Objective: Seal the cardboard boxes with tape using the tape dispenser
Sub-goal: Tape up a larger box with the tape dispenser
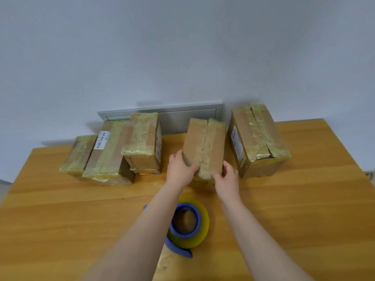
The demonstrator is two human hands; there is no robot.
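Note:
A cardboard box [205, 142] with yellowish tape over its seam sits at the table's middle back. My left hand [179, 169] grips its near left corner, thumb on top. My right hand [227, 179] grips its near right corner. Nearer to me lies the blue tape dispenser [187, 226] with a yellow-green tape roll, flat on the wood between my forearms, and a tape tail trails toward me.
Several taped boxes [109, 151] are stacked at the back left, and one large taped box [257, 140] stands at the back right. The wooden table [304, 209] meets a grey wall with a metal panel [176, 114].

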